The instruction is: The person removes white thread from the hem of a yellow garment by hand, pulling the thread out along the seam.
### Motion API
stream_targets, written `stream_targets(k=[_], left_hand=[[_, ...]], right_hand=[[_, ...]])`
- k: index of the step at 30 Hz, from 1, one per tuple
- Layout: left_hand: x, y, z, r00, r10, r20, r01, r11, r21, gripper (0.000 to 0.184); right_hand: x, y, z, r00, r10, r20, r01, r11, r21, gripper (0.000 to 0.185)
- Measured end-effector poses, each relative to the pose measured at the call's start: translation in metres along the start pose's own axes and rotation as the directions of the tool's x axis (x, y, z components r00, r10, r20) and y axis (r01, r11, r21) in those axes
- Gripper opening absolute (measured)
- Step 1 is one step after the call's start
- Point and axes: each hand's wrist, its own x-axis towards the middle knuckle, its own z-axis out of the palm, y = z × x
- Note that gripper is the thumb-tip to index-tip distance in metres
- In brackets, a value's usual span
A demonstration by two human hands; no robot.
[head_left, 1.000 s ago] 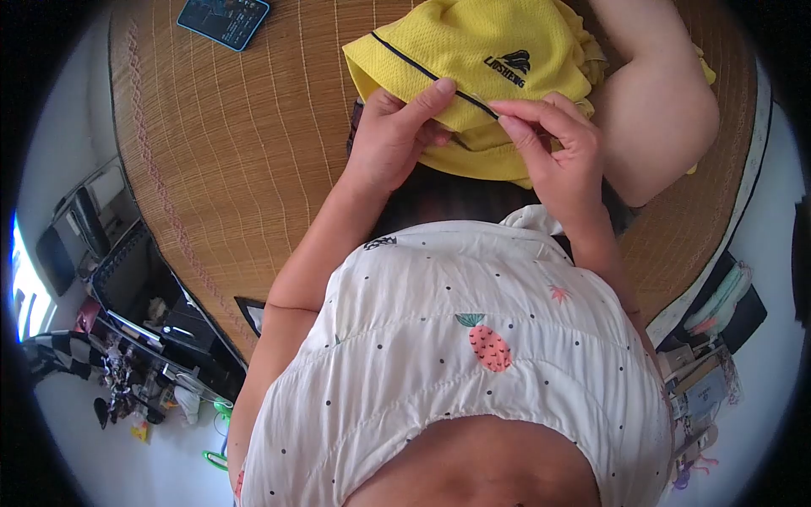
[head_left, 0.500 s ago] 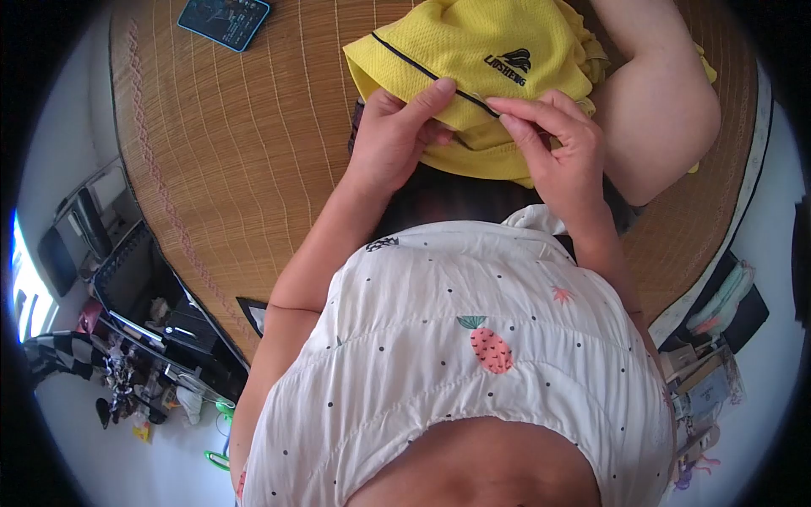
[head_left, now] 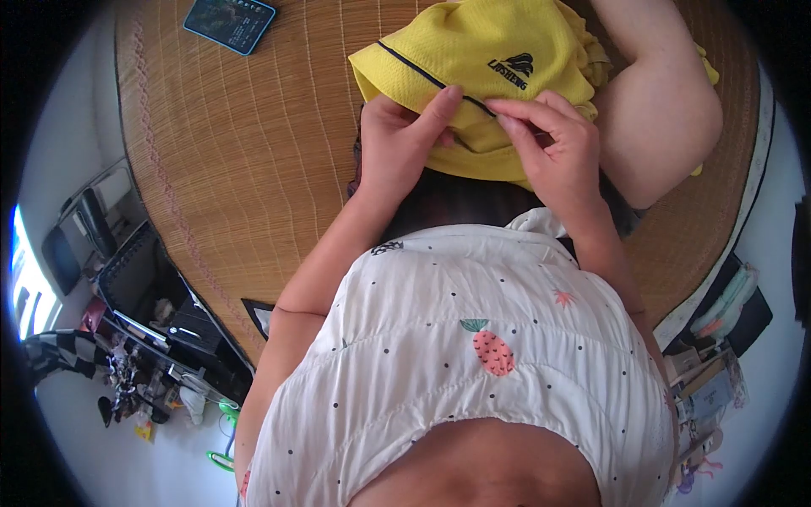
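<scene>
A yellow garment (head_left: 460, 42) of textured cloth lies bunched over my lap, with dark piping and a black logo reading LIUSHENG. My left hand (head_left: 401, 144) grips its lower edge, thumb on top beside the piping and the other fingers partly hidden under the cloth. Close to its right, my right hand (head_left: 557, 148) pinches thumb and forefinger together at the piping. Anything small between those fingertips is too fine to make out. A short dark line shows on the cloth below, between both hands.
The garment and my bent leg (head_left: 663, 118) rest on a woven mat (head_left: 253, 144). A phone (head_left: 230, 24) with its screen lit lies at the top left. Beyond the mat's left edge stands a black shelf or crate (head_left: 139, 275) with assorted items; boxes (head_left: 705, 380) stand at the right.
The whole view has shifted slightly, so everything sits a little further right and lower. Both hands keep nearly the same hold, with only small finger movement at the piping.
</scene>
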Motion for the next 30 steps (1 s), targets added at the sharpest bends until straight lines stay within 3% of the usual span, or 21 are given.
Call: stream_targets(k=[6, 9, 15, 18, 24, 30], left_hand=[[-0.002, 0.0, 0.005, 0.985, 0.143, -0.097, -0.138, 0.989, 0.052, 0.014], [-0.002, -0.008, 0.006, 0.963, 0.257, -0.085, -0.253, 0.966, 0.056, 0.015], [0.0, -0.018, 0.004, 0.944, 0.329, -0.018, -0.324, 0.938, 0.125, 0.013], [0.0, -0.015, 0.006, 0.96, 0.276, -0.04, -0.27, 0.957, 0.106, 0.012], [-0.001, -0.013, 0.002, 0.991, 0.076, -0.112, -0.087, 0.991, -0.1, 0.013], [0.004, -0.008, -0.003, 0.997, -0.064, -0.04, 0.054, 0.974, -0.221, 0.012]], right_hand=[[0.003, 0.003, 0.006, 0.999, -0.03, -0.022, 0.029, 0.999, -0.032, 0.01], [0.005, 0.003, 0.009, 0.999, -0.046, -0.019, 0.045, 0.998, -0.044, 0.008], [0.005, 0.006, 0.012, 0.998, -0.056, -0.02, 0.054, 0.995, -0.081, 0.006], [0.005, 0.008, 0.013, 0.997, -0.064, -0.029, 0.062, 0.995, -0.072, 0.005], [0.004, 0.01, 0.015, 0.997, -0.06, -0.045, 0.062, 0.997, 0.042, 0.004], [0.006, 0.009, 0.012, 0.997, -0.076, -0.032, 0.078, 0.994, 0.079, 0.006]])
